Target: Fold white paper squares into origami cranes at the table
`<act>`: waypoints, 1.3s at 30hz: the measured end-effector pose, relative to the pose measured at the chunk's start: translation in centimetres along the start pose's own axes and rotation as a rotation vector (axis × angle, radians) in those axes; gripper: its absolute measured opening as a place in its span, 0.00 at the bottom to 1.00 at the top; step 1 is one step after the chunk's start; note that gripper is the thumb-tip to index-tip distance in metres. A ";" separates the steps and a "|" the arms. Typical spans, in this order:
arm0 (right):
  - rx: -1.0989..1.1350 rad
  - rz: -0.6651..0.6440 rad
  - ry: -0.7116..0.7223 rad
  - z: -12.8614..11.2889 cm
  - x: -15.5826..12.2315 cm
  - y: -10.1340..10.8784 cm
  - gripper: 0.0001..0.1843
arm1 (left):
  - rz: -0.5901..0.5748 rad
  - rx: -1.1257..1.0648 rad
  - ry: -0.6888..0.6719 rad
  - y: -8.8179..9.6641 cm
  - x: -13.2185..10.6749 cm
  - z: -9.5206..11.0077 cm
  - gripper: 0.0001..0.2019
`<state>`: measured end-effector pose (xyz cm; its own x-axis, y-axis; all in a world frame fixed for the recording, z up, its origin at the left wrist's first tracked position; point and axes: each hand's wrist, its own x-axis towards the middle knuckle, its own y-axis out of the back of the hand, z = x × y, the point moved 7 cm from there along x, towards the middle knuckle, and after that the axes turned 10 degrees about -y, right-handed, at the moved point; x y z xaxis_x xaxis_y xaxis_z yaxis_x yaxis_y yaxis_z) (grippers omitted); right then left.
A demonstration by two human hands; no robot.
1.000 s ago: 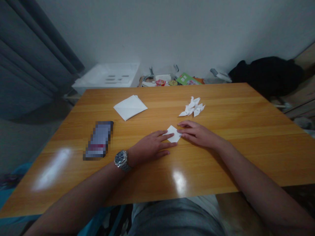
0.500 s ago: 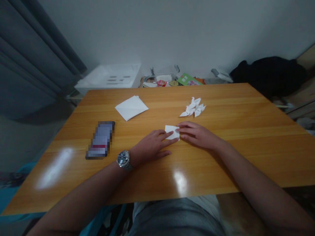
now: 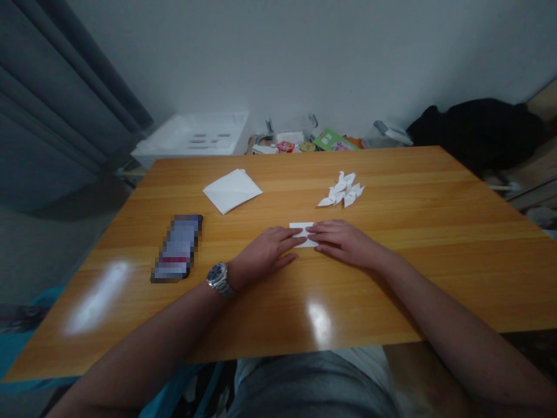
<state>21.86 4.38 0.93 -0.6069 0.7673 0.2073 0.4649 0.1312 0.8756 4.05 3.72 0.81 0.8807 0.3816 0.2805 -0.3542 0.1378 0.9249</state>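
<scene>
While the small folded white paper (image 3: 301, 230) lies flat on the wooden table (image 3: 391, 278) under your fingertips, your left hand (image 3: 270, 252) rests palm down with fingers stretched onto its left end. Your right hand (image 3: 343, 241) covers the right end the same way, neither one clenched or gripping, both just pressing. Beyond your right hand sits a cluster of folded paper cranes (image 3: 342, 191), well apart; beyond your left hand lies a stack of white sheets (image 3: 232, 190), and out to its left a phone (image 3: 177, 247).
</scene>
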 end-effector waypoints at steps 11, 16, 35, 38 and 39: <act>0.001 0.007 -0.029 0.2 0.0 -0.4 0.18 | 0.049 0.000 0.039 0.4 0.0 -1.2 0.14; 0.007 0.028 -0.032 0.0 0.2 -0.4 0.16 | 0.071 0.006 0.024 0.7 0.1 -1.0 0.13; 0.012 0.087 -0.079 -1.0 0.8 -0.4 0.10 | 0.066 0.046 0.039 1.1 0.7 -0.5 0.12; 0.025 0.089 -0.083 -1.3 0.9 -0.3 0.10 | 0.057 0.049 0.035 1.0 0.7 -0.4 0.12; 0.032 0.091 -0.083 -1.3 1.0 -0.2 0.09 | 0.055 0.046 0.035 0.9 0.6 -0.5 0.12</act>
<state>20.33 4.26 1.51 -0.5068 0.8258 0.2475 0.5365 0.0774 0.8403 4.14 4.52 1.74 0.8485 0.4196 0.3224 -0.3860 0.0741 0.9195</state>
